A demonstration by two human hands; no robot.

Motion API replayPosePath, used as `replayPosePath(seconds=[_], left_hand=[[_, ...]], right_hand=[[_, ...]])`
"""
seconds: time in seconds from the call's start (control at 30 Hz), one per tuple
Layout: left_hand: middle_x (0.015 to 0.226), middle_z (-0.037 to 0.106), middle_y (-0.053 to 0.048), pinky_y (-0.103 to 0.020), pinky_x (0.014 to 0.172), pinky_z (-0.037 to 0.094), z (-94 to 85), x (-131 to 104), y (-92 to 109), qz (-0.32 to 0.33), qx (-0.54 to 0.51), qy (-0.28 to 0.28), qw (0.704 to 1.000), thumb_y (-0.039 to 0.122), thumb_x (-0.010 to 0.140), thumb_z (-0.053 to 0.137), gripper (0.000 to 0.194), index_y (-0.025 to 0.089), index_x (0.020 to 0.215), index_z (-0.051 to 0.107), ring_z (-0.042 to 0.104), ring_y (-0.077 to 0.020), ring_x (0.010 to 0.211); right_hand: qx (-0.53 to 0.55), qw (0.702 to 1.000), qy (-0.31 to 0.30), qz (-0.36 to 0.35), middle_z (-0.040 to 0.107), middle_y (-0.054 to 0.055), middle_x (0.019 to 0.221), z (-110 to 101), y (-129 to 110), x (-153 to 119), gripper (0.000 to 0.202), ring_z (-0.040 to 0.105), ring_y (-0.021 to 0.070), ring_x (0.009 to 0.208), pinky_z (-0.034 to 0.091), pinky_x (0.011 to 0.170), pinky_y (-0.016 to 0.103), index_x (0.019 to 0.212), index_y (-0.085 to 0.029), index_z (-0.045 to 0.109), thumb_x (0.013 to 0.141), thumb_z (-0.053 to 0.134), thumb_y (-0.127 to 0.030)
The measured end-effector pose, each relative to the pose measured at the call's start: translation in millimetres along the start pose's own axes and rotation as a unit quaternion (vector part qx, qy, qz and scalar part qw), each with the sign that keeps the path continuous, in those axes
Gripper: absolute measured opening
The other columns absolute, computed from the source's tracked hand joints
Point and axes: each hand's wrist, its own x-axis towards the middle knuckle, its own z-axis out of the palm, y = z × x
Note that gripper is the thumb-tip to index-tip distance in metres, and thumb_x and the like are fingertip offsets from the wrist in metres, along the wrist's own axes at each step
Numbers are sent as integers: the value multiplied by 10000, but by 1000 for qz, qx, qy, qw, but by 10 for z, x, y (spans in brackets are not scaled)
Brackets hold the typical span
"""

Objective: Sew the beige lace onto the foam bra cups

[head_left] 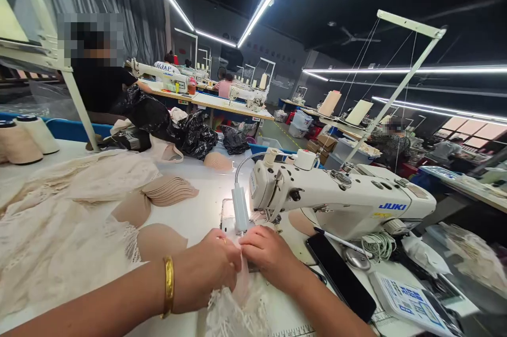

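Sheer pinkish fabric (243, 279): both hands (271, 253) are pinching it, close together; lace (237, 316) is bunching below; curved beige cups (162, 242) are lying leftward on white table (198, 216); tubes (269, 0) are lighting dark room beyond.

Both bare hands together, low centre. Left forearm (106, 295) slants up from lower left, wrist ringed by a smooth gold-coloured bangle (169, 285); left hand (208, 272) back upward, fingers curled into a pinch. Right forearm (322, 295) enters lower right; right hand (271, 258) palm down, fingers bent, tips close beside the left's, thumb grip unclear.
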Motion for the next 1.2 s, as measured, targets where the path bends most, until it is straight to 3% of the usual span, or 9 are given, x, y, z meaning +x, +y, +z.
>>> replayPosePath(seconds=[0.13, 0.3, 0.4, 0.6, 0.77, 1.1, 1.2], left_hand=[[1054, 746, 22, -374, 913, 415, -37, 8, -146, -39, -34, -29, 998, -15, 562, 624, 340, 246, 770, 684, 654, -206, 888], [1094, 724, 17, -454, 952, 403, -89, 49, -63, -93, -24, -54, 994, -3, 547, 672, 339, 251, 769, 714, 656, -232, 925], [1120, 724, 24, -448, 927, 415, -73, 100, -40, -119, -5, -67, 991, -27, 528, 684, 377, 250, 779, 722, 652, -239, 933], [1126, 720, 36, -446, 899, 425, -73, 130, -72, -136, -9, -60, 989, -32, 530, 695, 379, 249, 783, 717, 647, -244, 922], [1133, 719, 32, -469, 893, 412, -65, 121, -99, -154, -14, -64, 986, -52, 549, 675, 367, 249, 754, 717, 636, -220, 871], [1201, 741, 36, -410, 804, 405, -58, 112, -159, -150, -11, -66, 986, -2, 553, 698, 365, 289, 768, 746, 610, -292, 958], [1200, 744, 52, -415, 846, 401, -116, 147, -205, -137, -17, -64, 988, -14, 548, 687, 344, 266, 744, 724, 630, -239, 902]], right_hand=[[82, 996, 9, 44, 796, 11, 1069, -66, -4, -57, 385, 646, 189, 1002, 501, 772, 299, 1080, -239, 704, 948, 454, 23], [78, 995, 9, 62, 793, -12, 999, -76, 17, -96, 364, 648, 183, 889, 459, 669, 278, 1031, -232, 705, 891, 496, 32], [62, 995, 0, 81, 797, -1, 1060, -8, 74, -123, 402, 672, 194, 955, 499, 750, 296, 1108, -233, 690, 887, 511, 51], [48, 992, -20, 117, 792, 24, 1186, 58, 115, -167, 425, 717, 214, 966, 543, 927, 383, 1167, -276, 687, 923, 523, 31], [37, 991, -17, 129, 786, 27, 1214, 65, 121, -182, 440, 719, 221, 978, 566, 903, 375, 1165, -280, 703, 901, 532, 29], [27, 989, -21, 141, 781, 30, 1218, 94, 153, -226, 436, 709, 232, 1013, 579, 875, 374, 1184, -283, 716, 905, 541, 3], [24, 988, -25, 153, 777, 23, 1217, 94, 154, -225, 457, 705, 234, 1022, 580, 854, 371, 1176, -281, 714, 881, 537, 20]])
